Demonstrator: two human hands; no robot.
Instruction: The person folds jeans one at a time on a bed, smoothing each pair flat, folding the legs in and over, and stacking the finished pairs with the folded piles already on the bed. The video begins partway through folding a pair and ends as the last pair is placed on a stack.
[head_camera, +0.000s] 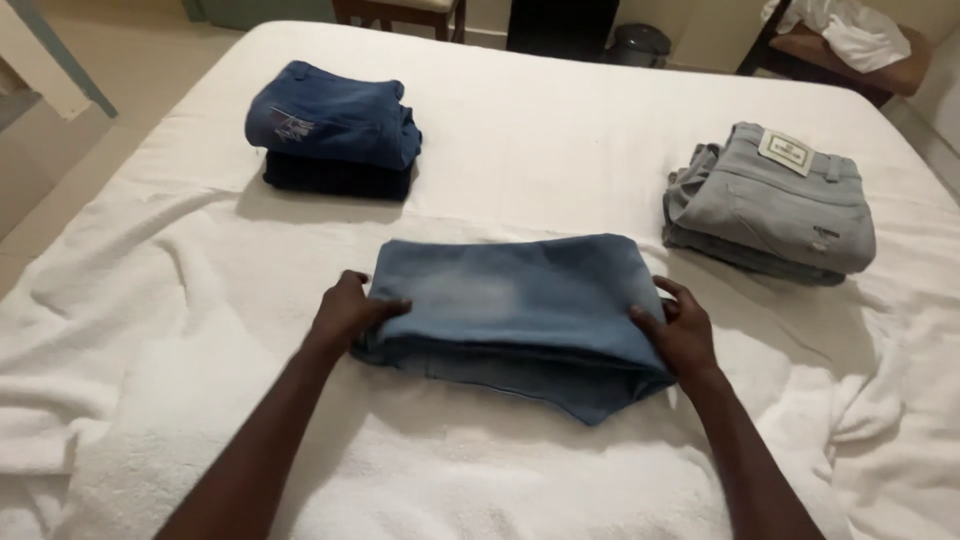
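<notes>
A folded pair of faded blue jeans (515, 305) lies in the centre of the frame, on a white bed cover (560, 140), and it is held at both short ends. The left hand (350, 310) is closed over the left end, with the thumb on top and the fingers tucked under the fold; the right hand (682, 330) is closed around the right end in the same way, though its fingertips are hidden, so the depth of the grip cannot be told for sure. The denim is judged to be soft but thick, fairly heavy for cloth, not slippery and not fragile; the layers can slide apart, so it is best taken from under both ends, with the whole stack supported. One loose layer sticks out at the lower edge of the bundle. A stack of dark blue jeans (335, 130) is placed in the upper left of the frame and a stack of grey jeans (770, 200) in the upper right, both well apart from the hands. Open cover is seen between the two stacks and in the lower part of the frame, where the cloth is wrinkled.
</notes>
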